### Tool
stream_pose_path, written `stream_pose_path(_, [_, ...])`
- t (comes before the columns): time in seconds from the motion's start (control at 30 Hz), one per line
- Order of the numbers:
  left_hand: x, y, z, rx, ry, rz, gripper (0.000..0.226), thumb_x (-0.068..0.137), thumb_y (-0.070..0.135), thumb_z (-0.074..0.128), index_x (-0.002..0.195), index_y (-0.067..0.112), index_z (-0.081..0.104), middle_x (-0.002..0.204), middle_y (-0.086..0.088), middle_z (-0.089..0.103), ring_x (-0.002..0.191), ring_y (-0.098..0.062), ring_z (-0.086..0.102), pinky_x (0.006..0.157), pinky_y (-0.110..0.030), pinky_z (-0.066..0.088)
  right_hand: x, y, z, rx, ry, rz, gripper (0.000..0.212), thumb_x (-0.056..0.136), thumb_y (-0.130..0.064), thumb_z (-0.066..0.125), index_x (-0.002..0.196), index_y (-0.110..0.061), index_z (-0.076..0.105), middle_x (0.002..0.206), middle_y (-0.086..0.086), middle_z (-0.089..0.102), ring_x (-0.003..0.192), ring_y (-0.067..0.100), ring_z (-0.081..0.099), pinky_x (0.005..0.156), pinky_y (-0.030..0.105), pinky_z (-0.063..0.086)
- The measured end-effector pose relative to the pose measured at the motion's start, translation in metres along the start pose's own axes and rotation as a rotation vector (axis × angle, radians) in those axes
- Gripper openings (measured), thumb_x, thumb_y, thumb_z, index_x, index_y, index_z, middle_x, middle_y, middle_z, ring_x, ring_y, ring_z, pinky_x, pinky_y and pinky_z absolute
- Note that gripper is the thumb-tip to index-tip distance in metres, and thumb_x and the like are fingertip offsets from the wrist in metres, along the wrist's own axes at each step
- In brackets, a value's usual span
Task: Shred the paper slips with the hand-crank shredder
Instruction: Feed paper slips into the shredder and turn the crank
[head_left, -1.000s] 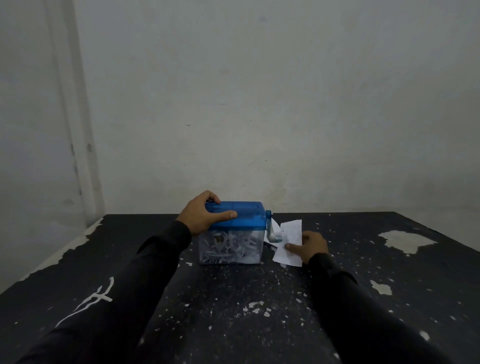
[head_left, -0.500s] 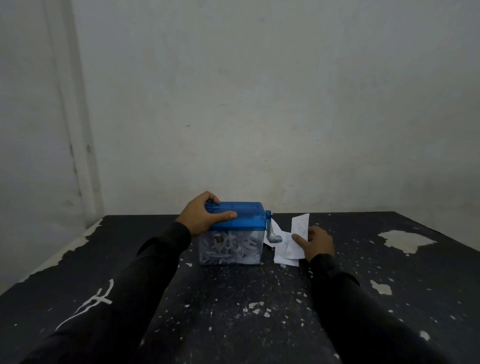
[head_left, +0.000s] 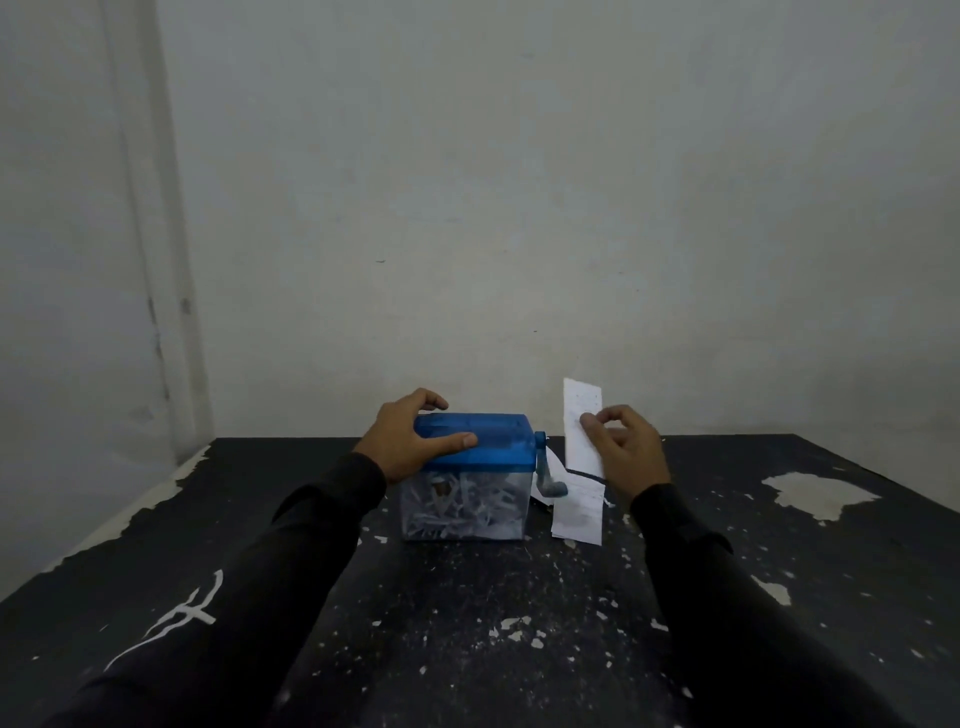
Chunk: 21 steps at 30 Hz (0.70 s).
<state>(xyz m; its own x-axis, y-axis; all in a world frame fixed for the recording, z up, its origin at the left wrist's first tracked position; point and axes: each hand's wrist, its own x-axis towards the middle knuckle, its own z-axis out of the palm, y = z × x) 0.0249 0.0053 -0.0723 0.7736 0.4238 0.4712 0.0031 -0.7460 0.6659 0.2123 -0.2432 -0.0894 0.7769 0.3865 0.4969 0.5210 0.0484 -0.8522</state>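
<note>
The step in hand looks like fetching the next slip: the right hand (head_left: 626, 449), just right of frame centre, pinches a paper slip (head_left: 583, 423) between thumb and fingertips and holds it upright in the air, its other fingers loosely curled. The hand-crank shredder (head_left: 470, 475) sits at the middle of the frame on the black table (head_left: 467, 623), its clear bin well filled with shreds and its crank (head_left: 546, 475) hanging down on the right side. The left hand (head_left: 410, 441) grips the blue lid, thumb along the near edge and fingers curled over the far edge, steadying it. More slips (head_left: 576, 514) lie flat on the table just right of the crank. Next, I judge, the slip must be carried left, lined up squarely over the lid's slot and fed in before the right hand can take the crank
</note>
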Motion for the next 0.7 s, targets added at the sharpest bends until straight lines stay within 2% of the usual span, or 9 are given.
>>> stream_pose_path(0.1, [0.002, 0.003, -0.003, 0.096, -0.002, 0.056, 0.07, 0.063, 0.085, 0.073, 0.117, 0.044, 0.053, 0.125, 0.007, 0.061, 0.12, -0.013, 0.055, 0.097, -0.037, 0.049, 0.006, -0.019, 0.012, 0.048, -0.078, -0.053, 0.014, 0.099, -0.02, 0.064, 0.091, -0.008, 0.065, 0.082, 0.014, 0.067, 0.066, 0.012, 0.064, 0.052, 0.035, 0.056])
stream_pose_path(0.17, [0.002, 0.012, -0.004, 0.071, -0.015, 0.08, 0.058, 0.074, 0.07, 0.077, 0.118, 0.042, 0.054, 0.12, 0.007, 0.064, 0.113, -0.009, 0.057, 0.091, -0.031, 0.046, 0.012, -0.029, 0.022, 0.055, -0.145, -0.097, 0.011, 0.101, -0.016, 0.061, 0.096, -0.01, 0.069, 0.086, 0.007, 0.066, 0.07, 0.008, 0.062, 0.057, 0.025, 0.052])
stream_pose_path(0.23, [0.003, 0.023, -0.004, -0.059, -0.014, 0.076, 0.044, 0.083, 0.062, 0.074, 0.117, 0.039, 0.058, 0.112, 0.005, 0.069, 0.107, -0.01, 0.061, 0.086, -0.028, 0.045, 0.018, -0.041, 0.033, 0.033, -0.229, -0.131, 0.011, 0.101, -0.01, 0.058, 0.105, -0.01, 0.069, 0.089, 0.005, 0.064, 0.072, 0.007, 0.06, 0.061, 0.019, 0.049])
stream_pose_path(0.3, [0.005, 0.032, -0.006, -0.223, -0.003, 0.069, 0.039, 0.084, 0.059, 0.068, 0.116, 0.036, 0.062, 0.104, -0.003, 0.074, 0.103, -0.017, 0.067, 0.088, -0.03, 0.051, 0.024, -0.053, 0.046, 0.016, -0.309, -0.137, 0.018, 0.099, -0.002, 0.056, 0.114, -0.008, 0.066, 0.089, 0.005, 0.06, 0.071, 0.007, 0.059, 0.065, 0.019, 0.047])
stream_pose_path(0.37, [0.007, 0.039, -0.01, -0.297, -0.013, 0.06, 0.027, 0.093, 0.039, 0.07, 0.117, 0.028, 0.066, 0.101, -0.008, 0.076, 0.099, -0.02, 0.07, 0.09, -0.03, 0.053, 0.029, -0.066, 0.061, -0.006, -0.383, -0.141, 0.028, 0.095, 0.004, 0.057, 0.12, -0.007, 0.064, 0.094, 0.003, 0.06, 0.078, 0.014, 0.059, 0.07, 0.023, 0.048])
stream_pose_path(0.47, [0.011, 0.042, -0.013, -0.266, -0.01, 0.07, 0.021, 0.095, 0.008, 0.07, 0.115, 0.015, 0.072, 0.103, -0.002, 0.075, 0.092, -0.005, 0.071, 0.081, -0.016, 0.053, 0.035, -0.077, 0.082, -0.109, -0.461, -0.224, 0.033, 0.09, 0.007, 0.061, 0.12, -0.006, 0.063, 0.104, 0.006, 0.063, 0.08, 0.015, 0.059, 0.073, 0.02, 0.051])
stream_pose_path(0.57, [0.015, 0.036, -0.014, -0.242, 0.08, 0.04, 0.015, 0.095, 0.007, 0.069, 0.105, 0.017, 0.076, 0.099, 0.002, 0.076, 0.087, -0.002, 0.07, 0.079, -0.014, 0.05, 0.038, -0.08, 0.094, -0.193, -0.476, -0.277, 0.034, 0.089, 0.003, 0.066, 0.122, -0.006, 0.062, 0.109, 0.001, 0.061, 0.08, 0.005, 0.057, 0.072, 0.01, 0.048])
stream_pose_path(0.63, [0.016, 0.03, -0.017, -0.253, 0.135, 0.002, 0.014, 0.095, 0.011, 0.07, 0.106, 0.018, 0.075, 0.097, 0.0, 0.076, 0.088, -0.006, 0.07, 0.076, -0.014, 0.051, 0.04, -0.077, 0.096, -0.2, -0.473, -0.287, 0.036, 0.089, 0.004, 0.066, 0.123, -0.006, 0.06, 0.11, 0.003, 0.062, 0.081, 0.004, 0.058, 0.073, 0.012, 0.049])
stream_pose_path(0.7, [0.015, 0.025, -0.018, -0.275, 0.155, -0.036, 0.022, 0.092, 0.008, 0.073, 0.112, 0.019, 0.069, 0.087, -0.004, 0.076, 0.082, -0.011, 0.072, 0.073, -0.018, 0.053, 0.042, -0.073, 0.096, -0.226, -0.494, -0.281, 0.04, 0.09, 0.003, 0.065, 0.125, -0.012, 0.055, 0.107, 0.003, 0.063, 0.079, 0.009, 0.06, 0.075, 0.019, 0.051])
